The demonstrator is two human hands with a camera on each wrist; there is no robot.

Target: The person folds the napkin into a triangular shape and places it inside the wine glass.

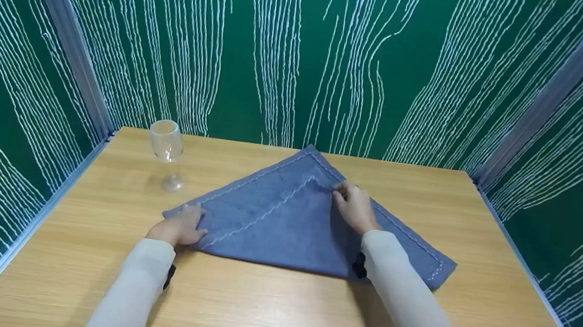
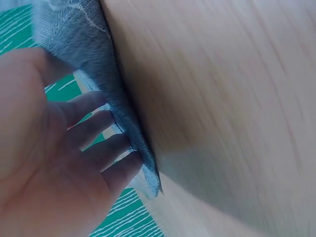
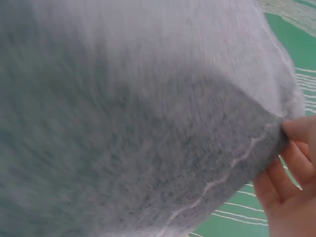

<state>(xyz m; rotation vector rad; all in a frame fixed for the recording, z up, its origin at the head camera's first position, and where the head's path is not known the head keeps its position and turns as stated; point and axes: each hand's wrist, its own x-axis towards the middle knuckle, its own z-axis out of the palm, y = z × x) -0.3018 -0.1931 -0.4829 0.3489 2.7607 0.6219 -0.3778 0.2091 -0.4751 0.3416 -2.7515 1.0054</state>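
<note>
While left hand (image 1: 184, 225) on cloth (image 1: 273, 227), apparent corner (image 3: 271, 132) in right hand (image 1: 356, 206)

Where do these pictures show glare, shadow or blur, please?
Head: pale glare on the near tabletop, shadow beside the right sleeve; left wrist: tabletop grain blurred, shadow beside the blue-gray cloth; right wrist: cloth smeared at left, its stitching clearer.

The left hand (image 2: 59, 153) has its palm showing. Its four fingers are nearly straight, a little apart, with their tips touching the blue-gray cloth (image 2: 96, 49). The thumb touches it too. A pale wavy line (image 2: 91, 19) runs across the cloth. Beside it is the wooden table (image 2: 227, 89), with a soft shadow (image 2: 202, 185). Green with white stripes (image 2: 126, 215) peeks between the fingers.
</note>
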